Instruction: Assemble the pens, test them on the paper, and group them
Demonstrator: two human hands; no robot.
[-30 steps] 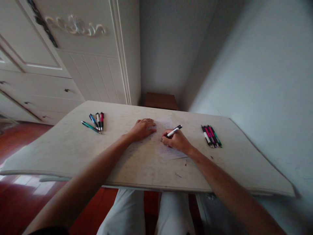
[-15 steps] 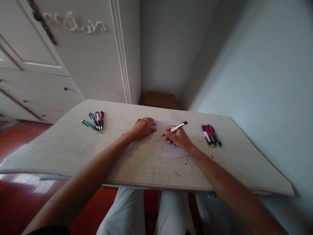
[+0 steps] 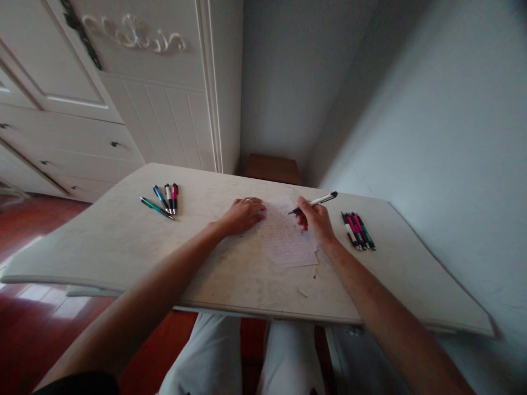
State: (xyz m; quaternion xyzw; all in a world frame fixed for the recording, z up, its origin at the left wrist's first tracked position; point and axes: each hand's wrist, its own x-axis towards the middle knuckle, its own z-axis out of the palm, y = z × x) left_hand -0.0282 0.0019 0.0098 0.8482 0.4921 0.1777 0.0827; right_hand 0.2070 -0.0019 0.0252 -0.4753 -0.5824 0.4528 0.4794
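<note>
A sheet of paper [image 3: 288,249] covered in handwriting lies on the pale table [image 3: 206,274] in front of me. My left hand [image 3: 244,215] rests flat at the paper's left edge, fingers stretched out, a ring on one finger. My right hand [image 3: 316,219] is closed round a white and black pen [image 3: 320,201] over the paper's right side. The pen leans, its tip pointing left near the upper part of the writing; whether it touches the paper I cannot tell.
Several pens [image 3: 167,200] in teal, blue, white and pink lie fanned out on the left. Another row of pens [image 3: 357,230] lies side by side on the right. A white cabinet [image 3: 164,109] stands behind on the left, a wall [image 3: 453,137] on the right, a brown box [image 3: 274,168] beyond the table.
My right hand has moved to the right and slightly up with the pen, uncovering more of the writing. My left hand stays at the paper's left edge. The view has shifted slightly.
</note>
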